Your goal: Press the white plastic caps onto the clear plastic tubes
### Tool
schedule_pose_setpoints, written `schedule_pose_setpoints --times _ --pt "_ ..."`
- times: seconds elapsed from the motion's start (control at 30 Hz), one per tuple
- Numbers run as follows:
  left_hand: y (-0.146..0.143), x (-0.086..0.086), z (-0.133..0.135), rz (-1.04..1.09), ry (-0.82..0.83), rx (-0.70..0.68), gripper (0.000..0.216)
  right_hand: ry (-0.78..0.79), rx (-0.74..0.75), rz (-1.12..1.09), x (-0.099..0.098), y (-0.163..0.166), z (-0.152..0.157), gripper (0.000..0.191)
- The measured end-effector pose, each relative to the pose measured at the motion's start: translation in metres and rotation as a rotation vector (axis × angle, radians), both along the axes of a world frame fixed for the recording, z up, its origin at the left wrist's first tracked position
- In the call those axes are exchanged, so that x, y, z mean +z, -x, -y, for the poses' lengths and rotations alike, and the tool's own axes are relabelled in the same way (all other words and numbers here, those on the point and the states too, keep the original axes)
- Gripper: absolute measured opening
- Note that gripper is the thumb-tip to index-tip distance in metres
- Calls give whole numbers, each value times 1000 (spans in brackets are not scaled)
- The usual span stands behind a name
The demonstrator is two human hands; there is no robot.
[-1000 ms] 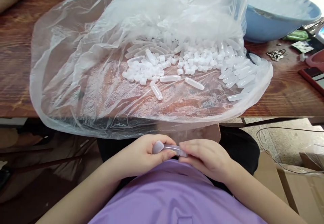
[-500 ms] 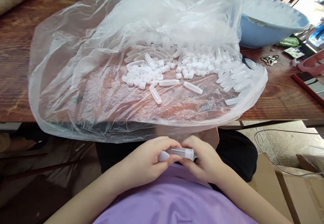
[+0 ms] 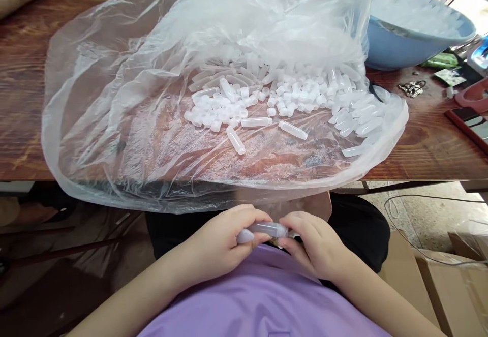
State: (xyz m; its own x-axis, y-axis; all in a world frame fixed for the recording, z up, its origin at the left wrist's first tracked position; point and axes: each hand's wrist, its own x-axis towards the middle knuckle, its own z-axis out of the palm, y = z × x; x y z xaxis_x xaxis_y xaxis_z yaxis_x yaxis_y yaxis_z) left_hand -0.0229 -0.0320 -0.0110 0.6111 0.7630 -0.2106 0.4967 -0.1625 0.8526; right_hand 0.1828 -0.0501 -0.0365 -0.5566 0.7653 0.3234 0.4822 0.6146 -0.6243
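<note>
Translucent white, a small plastic tube (image 3: 264, 228) lies crosswise over my lap with my left hand (image 3: 229, 238) closed around it. A tapered tip (image 3: 245, 236) pokes out on the palm side; whether it belongs to the same tube I cannot tell. At the tube's right end sits a short frosted cap (image 3: 282, 231), pinched between the thumb and forefinger of my right hand (image 3: 314, 243). Beyond my hands, loose caps (image 3: 217, 111) are heaped on a clear plastic bag (image 3: 152, 149). Several similar tubes (image 3: 235, 140) lie near them, with more piled at the right (image 3: 360, 116).
The bag spreads over a brown wooden table (image 3: 23, 98) and hangs past its front edge. A blue basin (image 3: 404, 47) full of translucent pieces stands at the back right. Keys (image 3: 412, 88) and a red-edged phone (image 3: 470, 123) lie at the right. Cardboard boxes (image 3: 453, 291) are on the floor.
My right fingers have shifted slightly and now pinch the cap by their tips. The cap sits a little further left. My left hand stays nearly still around the tube.
</note>
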Motion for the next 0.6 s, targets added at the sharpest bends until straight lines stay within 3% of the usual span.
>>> schedule_pose_setpoints --times 0.17,0.2,0.3,0.37,0.43,0.53,0.6 --pt "0 -1 0 12 -62 -29 22 224 -85 19 0 6 2 44" --pt "0 -1 0 12 -64 -28 21 205 -87 4 0 7 1 43" --pt "0 0 0 5 -46 -42 20 -96 -56 37 -2 6 -3 38" --pt "0 1 0 6 -55 -58 20 -190 -42 56 -5 8 -5 39" --pt "0 -1 0 0 -103 -78 22 -64 -41 0 -10 12 -5 43" --pt "0 -4 1 -42 -185 -80 24 342 -65 -142 -14 20 -2 43" --pt "-2 -6 1 -49 -143 -19 22 525 -94 -191 -14 23 -1 42"
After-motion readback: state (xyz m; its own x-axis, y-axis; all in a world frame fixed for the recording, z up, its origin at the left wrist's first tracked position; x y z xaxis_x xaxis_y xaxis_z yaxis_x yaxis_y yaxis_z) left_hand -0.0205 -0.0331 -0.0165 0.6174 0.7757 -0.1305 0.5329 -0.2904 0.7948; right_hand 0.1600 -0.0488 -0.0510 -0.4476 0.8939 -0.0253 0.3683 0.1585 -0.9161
